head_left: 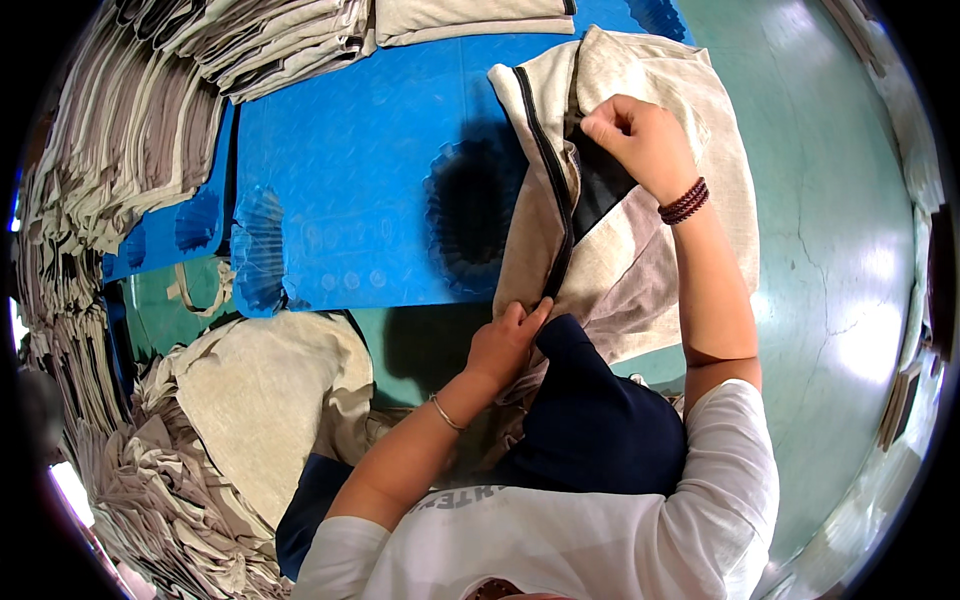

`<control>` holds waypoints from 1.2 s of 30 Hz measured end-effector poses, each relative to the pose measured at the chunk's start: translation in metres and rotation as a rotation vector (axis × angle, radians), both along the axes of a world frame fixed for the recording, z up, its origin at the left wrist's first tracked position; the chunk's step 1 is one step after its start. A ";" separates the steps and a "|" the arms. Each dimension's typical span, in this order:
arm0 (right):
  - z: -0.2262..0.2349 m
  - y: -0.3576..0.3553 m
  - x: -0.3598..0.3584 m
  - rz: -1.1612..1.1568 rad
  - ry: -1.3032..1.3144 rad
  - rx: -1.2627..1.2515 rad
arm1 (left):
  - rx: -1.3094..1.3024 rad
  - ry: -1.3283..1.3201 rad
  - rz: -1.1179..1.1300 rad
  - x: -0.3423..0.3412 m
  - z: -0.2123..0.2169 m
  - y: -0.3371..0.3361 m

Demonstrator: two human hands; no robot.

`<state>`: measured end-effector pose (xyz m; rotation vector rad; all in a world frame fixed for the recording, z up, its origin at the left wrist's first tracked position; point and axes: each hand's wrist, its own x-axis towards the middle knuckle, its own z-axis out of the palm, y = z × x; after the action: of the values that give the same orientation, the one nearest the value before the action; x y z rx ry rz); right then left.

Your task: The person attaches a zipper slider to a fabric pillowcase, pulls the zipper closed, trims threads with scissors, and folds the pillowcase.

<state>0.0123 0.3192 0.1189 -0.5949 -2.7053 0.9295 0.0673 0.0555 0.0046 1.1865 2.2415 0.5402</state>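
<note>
A beige fabric cover [655, 255] with a black zip along its edge [545, 155] lies over the right end of a blue surface and hangs past its edge. A dark strip [603, 185] shows in the gap between its folds. At the lower end of the zip, my left hand [505, 345] grips the cover's edge, with the thumb and a finger against the fabric. My right hand [640, 140], wearing a dark beaded bracelet, is closed above the dark strip. What sits in its curled fingers is hidden.
The blue plastic surface [340, 180] has fluted round hollows. Folded beige covers [285, 45] are stacked at its back, and tall stacks [130, 140] stand left. Loose beige fabric [260, 400] is heaped at lower left. A green floor [830, 250] runs along the right.
</note>
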 end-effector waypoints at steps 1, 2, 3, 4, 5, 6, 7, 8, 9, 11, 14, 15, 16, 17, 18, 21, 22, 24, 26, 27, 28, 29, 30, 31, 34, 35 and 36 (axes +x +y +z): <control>-0.004 -0.001 -0.001 -0.034 0.058 0.030 | -0.002 0.002 0.002 0.000 -0.001 0.000; -0.007 -0.002 -0.004 -0.024 0.058 0.022 | -0.002 0.006 0.001 0.000 -0.001 0.000; -0.012 -0.004 -0.007 -0.013 0.058 0.013 | -0.002 0.011 0.001 0.000 -0.002 -0.001; -0.017 -0.006 -0.011 -0.002 0.058 0.004 | -0.002 0.015 0.007 0.000 -0.002 -0.001; -0.023 -0.005 -0.019 -0.039 0.001 -0.020 | -0.002 0.021 0.012 0.000 -0.003 -0.002; -0.031 0.000 -0.025 -0.043 -0.040 -0.057 | 0.001 0.027 0.014 0.001 -0.003 -0.001; -0.041 0.005 -0.031 -0.048 -0.080 -0.094 | 0.010 0.030 0.008 0.002 -0.001 0.000; -0.053 0.008 -0.038 -0.049 -0.120 -0.135 | 0.015 0.035 0.005 0.002 0.001 0.000; -0.064 0.007 -0.045 0.003 -0.119 -0.145 | 0.020 0.038 0.001 0.002 0.003 0.000; -0.076 0.002 -0.052 0.052 -0.236 -0.043 | 0.005 0.049 -0.007 0.001 0.004 0.001; -0.081 -0.008 -0.061 0.097 -0.304 -0.037 | 0.002 0.057 -0.006 0.000 0.004 0.000; -0.081 -0.008 -0.063 0.116 -0.330 -0.059 | 0.006 0.057 -0.003 0.000 0.004 0.000; -0.088 -0.007 -0.062 0.110 -0.287 -0.114 | 0.008 0.038 0.001 0.000 0.005 0.000; -0.092 -0.008 -0.062 0.107 -0.241 -0.167 | 0.011 0.022 0.007 -0.001 0.007 -0.001; -0.095 -0.007 -0.062 0.103 -0.196 -0.218 | 0.016 0.004 0.013 -0.002 0.008 -0.001; -0.110 -0.004 -0.026 -0.417 0.570 -0.869 | 0.007 0.027 0.002 0.000 0.004 -0.001; -0.104 -0.003 -0.009 -0.524 0.775 -0.855 | -0.011 0.038 -0.001 -0.001 0.005 0.000; -0.085 0.000 0.029 -0.684 0.901 -0.887 | -0.014 0.020 -0.015 -0.001 0.008 0.001; -0.098 0.006 0.064 -0.839 0.807 -0.849 | 0.035 0.037 -0.006 0.000 0.006 -0.002; -0.108 0.007 0.076 -0.895 0.760 -0.809 | 0.061 0.047 -0.005 0.000 0.005 -0.003; -0.119 0.006 0.087 -0.951 0.713 -0.771 | 0.057 0.049 -0.004 0.002 0.003 -0.005; -0.123 0.003 0.094 -0.984 0.687 -0.764 | 0.052 0.053 0.000 0.003 0.002 -0.006; -0.128 0.003 0.103 -1.021 0.663 -0.756 | 0.046 0.057 0.001 0.006 0.002 -0.006; -0.141 0.006 0.112 -0.978 0.714 -0.819 | 0.091 0.033 0.024 0.007 0.003 -0.006; -0.141 0.001 0.110 -0.986 0.714 -0.787 | 0.211 0.013 0.110 0.008 0.006 -0.014; -0.142 0.001 0.107 -0.985 0.723 -0.758 | 0.258 0.034 0.147 0.009 0.003 -0.019; -0.143 0.003 0.105 -0.984 0.731 -0.728 | 0.306 0.055 0.186 0.010 0.001 -0.023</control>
<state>0.1172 0.3226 -0.0246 -1.2247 -1.1345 1.3863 0.0770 0.0320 0.0055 1.1525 2.3911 0.9629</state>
